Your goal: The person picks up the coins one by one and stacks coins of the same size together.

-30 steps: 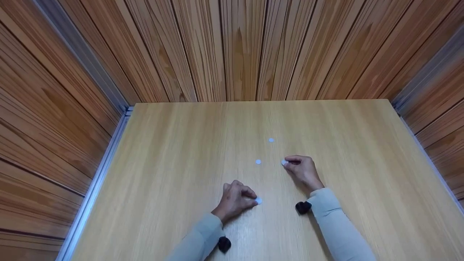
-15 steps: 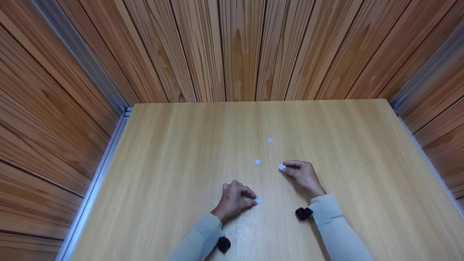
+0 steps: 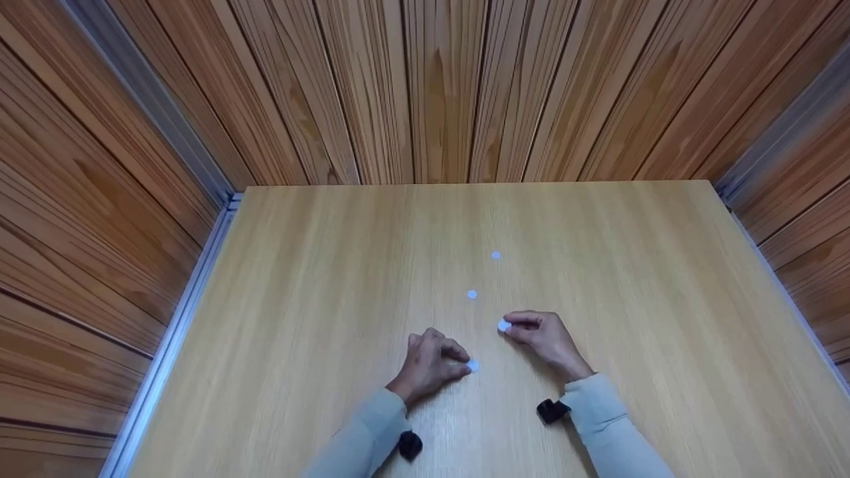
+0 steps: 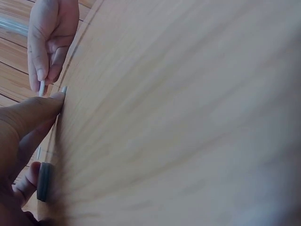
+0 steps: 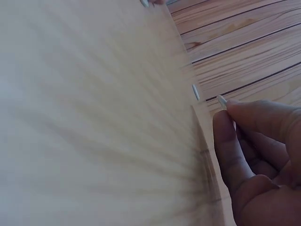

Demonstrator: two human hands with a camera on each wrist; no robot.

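My left hand [image 3: 431,366] pinches a small white disc [image 3: 473,366] at the table surface. In the left wrist view, a dark round piece [image 4: 43,182] stands beside a fingertip of that hand; whether it is held I cannot tell, and the head view hides it. To the right and slightly farther off, my right hand [image 3: 541,338] holds another white disc [image 3: 504,325] between thumb and finger. The right wrist view shows this disc [image 5: 222,100] raised above the table. Two more white discs lie flat beyond the hands, one nearer [image 3: 472,294] and one farther [image 3: 495,255].
The wooden table [image 3: 319,265] has a metal rail [image 3: 179,332] along its left side. Wood-plank walls [image 3: 438,99] enclose it at the back and both sides. A small black device hangs at the left cuff [image 3: 410,445] and another at the right cuff [image 3: 552,411].
My right hand has moved toward me and to the left with its white disc, closer to the left hand. The left hand and the two lying discs have stayed in place.
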